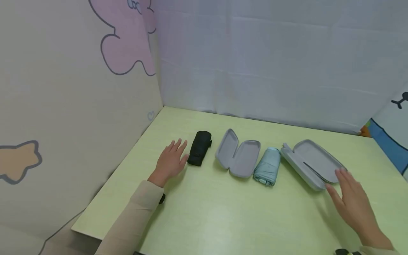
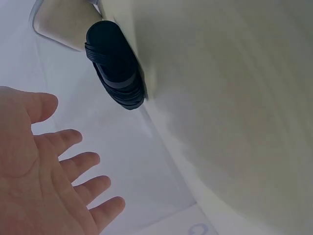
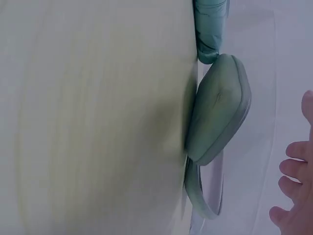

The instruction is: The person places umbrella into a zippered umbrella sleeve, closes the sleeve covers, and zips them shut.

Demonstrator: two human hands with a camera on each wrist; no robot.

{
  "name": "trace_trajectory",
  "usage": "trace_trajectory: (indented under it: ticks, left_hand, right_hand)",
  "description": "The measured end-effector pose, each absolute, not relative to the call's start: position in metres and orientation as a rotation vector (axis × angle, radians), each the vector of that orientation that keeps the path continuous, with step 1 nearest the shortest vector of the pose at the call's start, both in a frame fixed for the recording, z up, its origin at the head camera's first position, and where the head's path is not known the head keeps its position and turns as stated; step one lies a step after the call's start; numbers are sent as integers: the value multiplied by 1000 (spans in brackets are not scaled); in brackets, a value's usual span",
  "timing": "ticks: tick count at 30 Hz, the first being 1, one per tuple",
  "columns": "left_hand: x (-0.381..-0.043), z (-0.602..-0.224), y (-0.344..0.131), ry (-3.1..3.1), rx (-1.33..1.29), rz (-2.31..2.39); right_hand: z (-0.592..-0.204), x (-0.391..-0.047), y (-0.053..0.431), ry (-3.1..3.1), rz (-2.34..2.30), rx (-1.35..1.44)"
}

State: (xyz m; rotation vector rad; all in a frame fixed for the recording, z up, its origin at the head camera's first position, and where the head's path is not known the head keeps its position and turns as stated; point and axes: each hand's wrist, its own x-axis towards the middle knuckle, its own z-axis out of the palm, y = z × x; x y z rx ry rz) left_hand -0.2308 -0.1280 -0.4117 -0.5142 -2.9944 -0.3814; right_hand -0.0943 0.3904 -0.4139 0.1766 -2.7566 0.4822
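Observation:
My left hand (image 1: pixel 170 161) hovers over the table with fingers straight, just left of a black folded umbrella (image 1: pixel 199 148). In the left wrist view its palm and spread fingers hold nothing, and the black umbrella (image 2: pixel 116 63) lies apart from them. A smaller grey zip case (image 1: pixel 245 159) lies unfolded right of that umbrella. Beside it rests a light blue folded umbrella (image 1: pixel 268 166). A longer grey case (image 1: pixel 318 159) lies unfolded farther right. My right hand (image 1: pixel 353 200), fingers extended, is near this case's front right end; the right wrist view shows the case (image 3: pixel 217 110) apart from the fingers.
All these things stand on a pale yellow-green table (image 1: pixel 204 212). A white curtain (image 1: pixel 274 63) hangs behind its back edge. On the left a wall (image 1: pixel 70 106) with cartoon drawings borders the table.

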Motion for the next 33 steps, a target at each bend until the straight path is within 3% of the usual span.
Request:
trace_trajectory:
  ticks: [16,33]
  left_hand:
    - [-239,-407,-120,-3012,-403,-673]
    - [-264,-407,-100,-2978,-252,-1011]
  right_hand:
    - [-397,-122,320,-2673,808,259]
    - [-400,-151,249,-2749,1163,156]
